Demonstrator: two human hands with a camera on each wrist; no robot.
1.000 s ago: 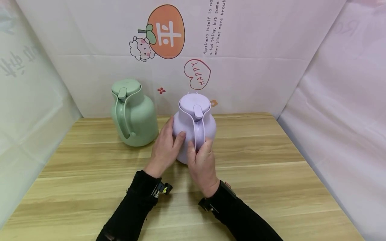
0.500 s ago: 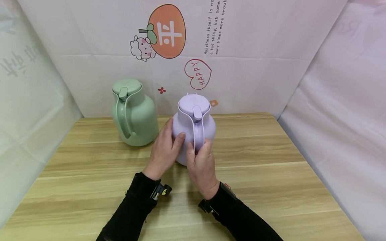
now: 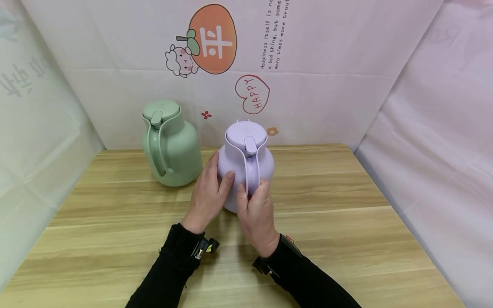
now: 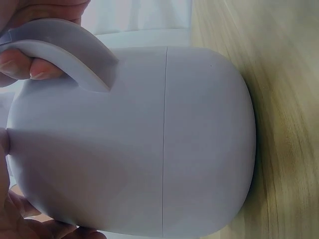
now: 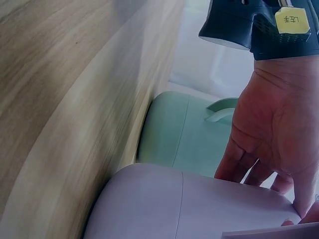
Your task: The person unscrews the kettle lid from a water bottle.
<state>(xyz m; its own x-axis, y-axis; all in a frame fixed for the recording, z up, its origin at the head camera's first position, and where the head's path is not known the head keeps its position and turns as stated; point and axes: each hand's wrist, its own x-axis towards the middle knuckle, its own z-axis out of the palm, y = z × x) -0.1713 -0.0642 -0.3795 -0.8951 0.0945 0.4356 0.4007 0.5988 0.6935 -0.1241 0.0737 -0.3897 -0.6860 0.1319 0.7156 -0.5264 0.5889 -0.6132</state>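
A lavender thermos jug (image 3: 252, 167) with a flat lid stands upright on the wooden table (image 3: 327, 239), its handle towards me. My right hand (image 3: 258, 218) grips the lower part of that handle, its fingers (image 4: 42, 68) curled through the loop in the left wrist view. On the jug's left side my left hand (image 3: 207, 192) holds the body, thumb on the front and the other fingers round the side. The right wrist view shows this left hand (image 5: 274, 119) against the jug's shoulder. The jug's lower left side is partly hidden behind my hands.
A matching green thermos jug (image 3: 177, 149) stands to the left and slightly farther back, close to my left fingers. A white printed cloth (image 3: 316, 94) hangs behind the table, with more cloth at both sides.
The lavender jug has shifted slightly left and nearer to me, with both hands keeping their hold. The green jug has stayed in place.
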